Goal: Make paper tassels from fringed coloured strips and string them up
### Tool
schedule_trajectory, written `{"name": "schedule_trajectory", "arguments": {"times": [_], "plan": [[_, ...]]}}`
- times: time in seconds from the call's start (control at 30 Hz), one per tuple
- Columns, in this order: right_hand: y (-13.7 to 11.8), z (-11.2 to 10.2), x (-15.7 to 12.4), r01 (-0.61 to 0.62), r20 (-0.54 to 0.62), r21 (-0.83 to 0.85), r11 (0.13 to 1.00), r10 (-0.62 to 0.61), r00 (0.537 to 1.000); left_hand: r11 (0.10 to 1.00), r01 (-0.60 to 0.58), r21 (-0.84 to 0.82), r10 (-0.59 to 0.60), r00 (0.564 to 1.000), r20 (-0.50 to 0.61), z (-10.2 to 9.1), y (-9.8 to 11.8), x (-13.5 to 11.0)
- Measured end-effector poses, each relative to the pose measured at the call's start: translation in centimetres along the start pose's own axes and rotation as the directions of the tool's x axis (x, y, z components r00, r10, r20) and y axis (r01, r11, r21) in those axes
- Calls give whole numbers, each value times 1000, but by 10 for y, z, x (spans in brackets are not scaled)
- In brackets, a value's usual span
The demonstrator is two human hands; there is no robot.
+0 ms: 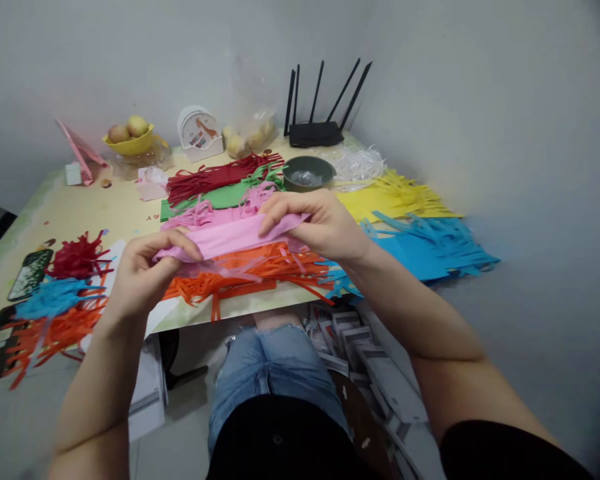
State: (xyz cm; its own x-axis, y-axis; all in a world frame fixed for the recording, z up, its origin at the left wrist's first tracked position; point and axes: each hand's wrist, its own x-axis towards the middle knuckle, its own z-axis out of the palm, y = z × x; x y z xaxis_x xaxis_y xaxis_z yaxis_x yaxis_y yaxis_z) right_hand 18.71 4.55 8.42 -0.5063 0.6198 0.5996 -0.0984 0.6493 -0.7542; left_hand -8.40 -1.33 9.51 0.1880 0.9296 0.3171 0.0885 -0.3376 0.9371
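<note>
A folded strip of pink tissue paper [227, 238] is stretched between my hands above the table's front edge. My left hand [147, 267] pinches its left end between thumb and fingers. At the other end, my right hand [315, 223] has thumb and fingers closed on the paper. Just beneath lies orange fringed paper [245, 273], with thin pale ribbon strands across it. Behind the strip are more pink fringed paper [195, 215], a green piece [220, 197] and a dark red one [215, 176].
Yellow [370, 203] and blue fringed paper [420, 250] lie at right. A dark bowl [309, 173], white ribbon heap [363, 163] and black router [316, 133] stand behind. Red, blue and orange bundles [63, 300] lie at left near a phone [30, 275]. Boxes [375, 367] sit below.
</note>
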Motion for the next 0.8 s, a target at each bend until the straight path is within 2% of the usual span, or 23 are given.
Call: {"name": "schedule_trajectory", "arguments": {"times": [0.1, 0.2, 0.33, 0.47, 0.6, 0.7, 0.8], "plan": [[3, -5, 1, 40, 44, -23, 999, -39, 998, 999, 34, -11, -34, 999, -12, 0, -1, 0], [4, -8, 1, 87, 103, -45, 995, -82, 991, 997, 49, 55, -46, 998, -52, 0, -2, -1], [-3, -5, -2, 78, 80, -145, 986, -67, 995, 973, -17, 231, 36, 996, -80, 4, 1, 0], [-9, -1, -2, -13, 26, -192, 981, 19, 999, 922, -53, 383, 94, 991, -90, 7, 7, 3], [-7, -4, 1, -140, 87, -230, 963, 164, 983, 825, -111, 554, 135, 991, -3, 6, 8, 5], [-5, -4, 2, -186, 131, -231, 955, 219, 967, 815, -120, 568, 137, 991, 14, 5, 7, 5], [-7, -1, 1, -200, 84, -237, 951, 225, 971, 831, -89, 549, 105, 995, 4, 5, 8, 6]]}}
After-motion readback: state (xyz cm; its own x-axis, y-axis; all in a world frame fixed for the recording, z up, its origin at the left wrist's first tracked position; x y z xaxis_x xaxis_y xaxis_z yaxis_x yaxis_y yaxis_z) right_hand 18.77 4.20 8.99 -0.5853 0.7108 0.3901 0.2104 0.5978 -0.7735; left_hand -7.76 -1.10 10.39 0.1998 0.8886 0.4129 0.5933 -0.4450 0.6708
